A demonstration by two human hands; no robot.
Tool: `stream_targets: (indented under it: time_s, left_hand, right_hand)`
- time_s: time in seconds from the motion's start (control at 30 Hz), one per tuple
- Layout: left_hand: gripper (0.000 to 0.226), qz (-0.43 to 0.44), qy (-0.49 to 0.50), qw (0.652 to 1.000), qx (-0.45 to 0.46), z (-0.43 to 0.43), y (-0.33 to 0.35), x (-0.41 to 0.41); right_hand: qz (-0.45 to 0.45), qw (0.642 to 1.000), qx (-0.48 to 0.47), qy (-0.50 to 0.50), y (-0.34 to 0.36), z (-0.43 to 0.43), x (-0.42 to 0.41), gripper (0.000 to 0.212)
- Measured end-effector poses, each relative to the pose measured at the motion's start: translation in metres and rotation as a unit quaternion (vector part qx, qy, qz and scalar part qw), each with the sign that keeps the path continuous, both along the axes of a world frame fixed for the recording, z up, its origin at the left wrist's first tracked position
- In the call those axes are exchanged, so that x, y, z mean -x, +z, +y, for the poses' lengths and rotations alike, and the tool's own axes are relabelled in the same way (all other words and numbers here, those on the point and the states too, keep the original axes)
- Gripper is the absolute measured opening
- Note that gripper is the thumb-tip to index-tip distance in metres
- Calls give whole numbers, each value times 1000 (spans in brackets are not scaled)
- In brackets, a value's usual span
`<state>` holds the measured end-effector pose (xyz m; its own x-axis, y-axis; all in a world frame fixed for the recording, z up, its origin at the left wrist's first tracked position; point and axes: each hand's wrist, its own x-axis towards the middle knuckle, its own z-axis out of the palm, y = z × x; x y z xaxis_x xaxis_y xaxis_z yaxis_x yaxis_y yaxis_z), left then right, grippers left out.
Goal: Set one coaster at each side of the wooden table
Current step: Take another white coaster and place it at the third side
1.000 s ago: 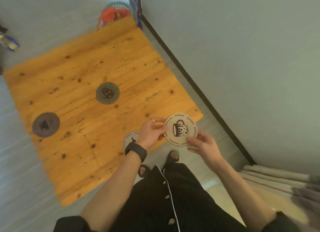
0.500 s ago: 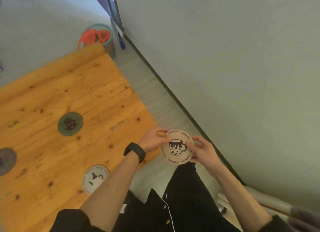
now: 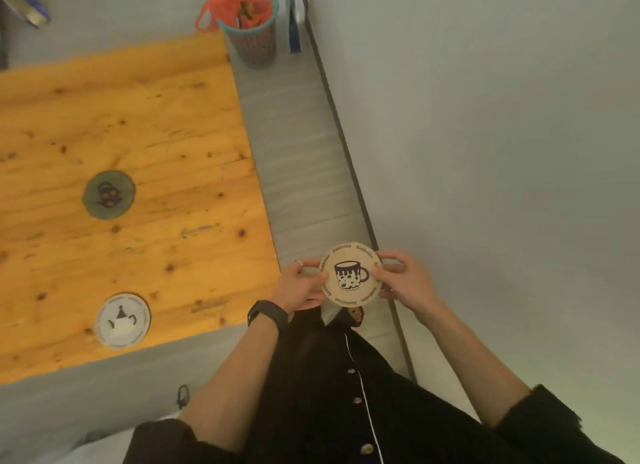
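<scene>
Both hands are on the round tan coaster printed with a spotted mug [image 3: 351, 278], held flat and face up over the grey floor, just off the near right corner of the knotty orange wooden table [image 3: 180, 124]. The left hand [image 3: 300, 287] pinches its left rim, fingers curled shut on it; the right hand [image 3: 405, 283] grips the right rim, thumb on top. On the planks lie a round dull-green coaster [image 3: 109, 194] and, nearer the front edge, a round white teapot-print coaster [image 3: 122, 321]. A teal mesh basket [image 3: 254, 38] stands beyond the table's far corner.
</scene>
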<state>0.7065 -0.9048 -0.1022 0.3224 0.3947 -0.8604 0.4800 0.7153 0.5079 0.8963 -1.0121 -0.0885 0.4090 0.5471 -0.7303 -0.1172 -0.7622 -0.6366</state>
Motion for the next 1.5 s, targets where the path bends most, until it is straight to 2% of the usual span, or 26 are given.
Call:
stream_targets:
  time_s: [0.17,0.27,0.4,0.57,0.7,0.8,0.93,1.1,1.2,1.33,1.43,1.5]
  left_hand:
    - [30,-15,134,991,12,36,-14,7]
    - [31,-17,224,974,18,68,-25,12]
    - [31,-22,317,948,23,112,-25,21]
    - [33,-17,408,913,8,161,-20,45]
    - [28,4,491,871,0,180,-28,67]
    - [15,37,565,824,18,185,-38,73]
    - [20,86,637,765,46,196,-47,66]
    - [21,80,733,671,80,219,-47,44]
    - [26,92,764,632,94,234,-52,25]
    - [24,158,760,622,104,251,-66,7]
    - [23,198,741,632,109,256,-78,-1]
    - [24,208,727,645,110,258,-85,-5]
  right_hand:
    - [-27,993,18,116,-15,74,-6,30]
    - [-58,975,21,212,-25,137,-7,28]
    - [-106,931,23,348,-19,226,2,29]
    - [-131,874,9,468,-6,327,31,31]
    - [-129,810,10,572,-13,385,67,35]
    - [-128,756,17,642,-25,421,93,37]
    - [-122,674,30,728,-44,469,122,34]
    - [-98,571,42,814,-59,526,148,34]
    - [-88,527,49,844,-69,550,155,33]
    - [-103,482,40,869,-88,566,152,27]
    - [-122,468,38,875,-100,571,141,24]
    - [-134,472,35,871,-106,572,131,19]
